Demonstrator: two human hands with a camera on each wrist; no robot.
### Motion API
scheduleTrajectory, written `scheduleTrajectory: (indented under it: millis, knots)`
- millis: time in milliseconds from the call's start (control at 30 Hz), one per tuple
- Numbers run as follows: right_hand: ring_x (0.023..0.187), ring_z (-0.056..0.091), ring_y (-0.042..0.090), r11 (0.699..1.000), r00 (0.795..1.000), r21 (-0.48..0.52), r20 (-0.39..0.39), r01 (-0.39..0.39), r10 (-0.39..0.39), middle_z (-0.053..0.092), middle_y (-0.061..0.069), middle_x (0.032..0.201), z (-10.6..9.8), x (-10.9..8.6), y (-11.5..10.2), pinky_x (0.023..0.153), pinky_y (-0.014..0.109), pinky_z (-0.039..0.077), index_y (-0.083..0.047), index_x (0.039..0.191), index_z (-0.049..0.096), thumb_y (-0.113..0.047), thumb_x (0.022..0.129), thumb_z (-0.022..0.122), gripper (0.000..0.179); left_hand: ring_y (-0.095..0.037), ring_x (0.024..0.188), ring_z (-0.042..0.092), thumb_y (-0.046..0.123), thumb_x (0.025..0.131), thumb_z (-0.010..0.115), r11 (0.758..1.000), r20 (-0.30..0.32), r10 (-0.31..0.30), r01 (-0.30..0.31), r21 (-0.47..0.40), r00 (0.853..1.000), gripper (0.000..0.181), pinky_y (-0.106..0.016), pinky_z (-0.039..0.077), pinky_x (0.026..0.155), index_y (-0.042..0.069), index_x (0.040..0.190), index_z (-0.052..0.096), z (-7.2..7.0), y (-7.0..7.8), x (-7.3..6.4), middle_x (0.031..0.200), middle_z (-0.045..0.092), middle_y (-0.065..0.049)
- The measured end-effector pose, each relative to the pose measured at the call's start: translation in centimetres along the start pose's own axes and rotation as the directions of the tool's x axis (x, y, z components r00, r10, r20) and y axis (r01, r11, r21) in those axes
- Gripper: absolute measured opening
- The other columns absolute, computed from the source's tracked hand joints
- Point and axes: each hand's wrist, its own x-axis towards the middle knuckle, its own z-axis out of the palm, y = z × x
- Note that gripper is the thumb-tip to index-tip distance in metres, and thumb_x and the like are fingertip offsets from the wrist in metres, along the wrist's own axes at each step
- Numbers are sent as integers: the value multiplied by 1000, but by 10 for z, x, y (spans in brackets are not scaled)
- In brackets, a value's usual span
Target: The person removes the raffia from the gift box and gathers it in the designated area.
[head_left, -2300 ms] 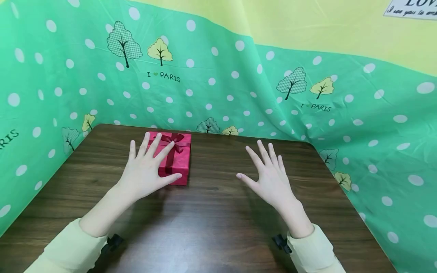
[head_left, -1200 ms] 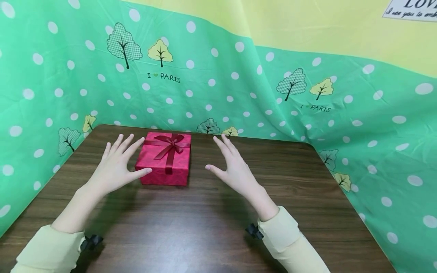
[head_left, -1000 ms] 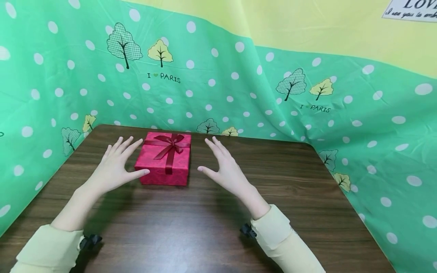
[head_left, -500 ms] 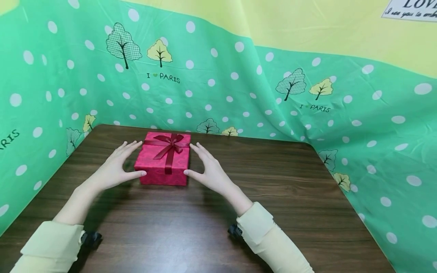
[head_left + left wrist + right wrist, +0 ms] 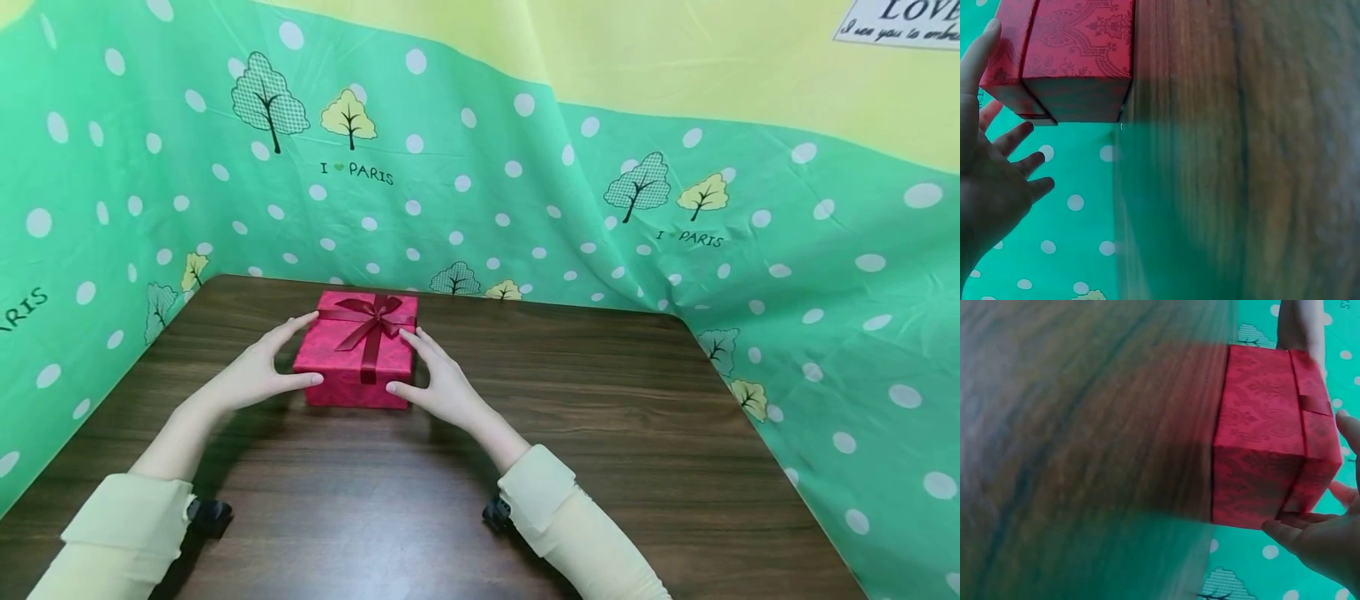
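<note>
A red gift box [image 5: 330,346] with a darker red ribbon bow [image 5: 375,315] on its lid sits on the table towards the back left. At its left side is my left hand [image 5: 251,375], thumb overlapping the front left corner in the head view. The left wrist view shows that hand's fingers [image 5: 1015,139] spread and relaxed beside the box [image 5: 1079,44]. My right hand [image 5: 446,387] is at the box's right side, its thumb in front and its fingers [image 5: 1285,532] right at the edge of the box [image 5: 1260,406] in the right wrist view.
The dark wooden table [image 5: 600,433] spreads to the right and in front of the box. A green polka-dot cloth [image 5: 495,183] hangs close behind the table's far edge and along both sides. Dark wrist cameras [image 5: 210,517] sit at the light sleeve cuffs.
From over the box, my left hand has moved to its left side. My right hand has come in leftwards to the box's right side. The box has stayed in place.
</note>
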Motion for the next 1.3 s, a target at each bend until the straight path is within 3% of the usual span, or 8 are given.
scheduleTrajectory:
  millis: [267, 633, 867, 1133, 1300]
  knots:
    - [137, 35, 23, 998, 999, 42, -3, -44, 45, 26, 7, 154, 4, 2, 5, 106, 46, 36, -28, 146, 34, -40, 84, 70, 73, -37, 138, 23, 46, 76, 76, 996, 24, -41, 43, -83, 999, 93, -66, 29, 100, 36, 150, 19, 4, 2, 0, 153, 24, -11]
    - [139, 33, 21, 999, 999, 31, -27, -18, 19, 33, 8, 151, 3, 6, 7, 106, 37, 38, -23, 143, 39, -35, 84, 71, 69, -40, 136, 25, 41, 76, 78, 992, 1, -27, 26, -123, 1000, 91, -64, 29, 101, 30, 149, 25, 5, 2, 2, 152, 26, -14]
    - [138, 33, 23, 998, 999, 61, -36, 11, -8, 34, 11, 150, 3, 5, 6, 103, 39, 41, -18, 143, 40, -33, 84, 70, 67, -38, 132, 33, 38, 77, 78, 979, 13, -30, 32, -202, 999, 90, -58, 34, 103, 26, 149, 26, 6, 5, 1, 149, 30, -14]
    - [137, 35, 23, 996, 999, 91, -33, -1, 4, 33, 11, 151, 2, 5, 6, 102, 39, 42, -16, 143, 40, -31, 85, 70, 67, -34, 125, 43, 36, 77, 77, 977, 11, -4, 7, -212, 1000, 89, -55, 38, 101, 24, 149, 27, 7, 5, 4, 142, 40, -15]
    - [137, 36, 24, 995, 999, 99, -33, -6, 9, 33, 12, 151, 0, 4, 5, 101, 40, 43, -17, 143, 41, -31, 84, 71, 67, -34, 126, 43, 37, 77, 77, 981, 5, 6, -5, -195, 1000, 89, -54, 39, 101, 24, 149, 27, 8, 5, 4, 144, 38, -14]
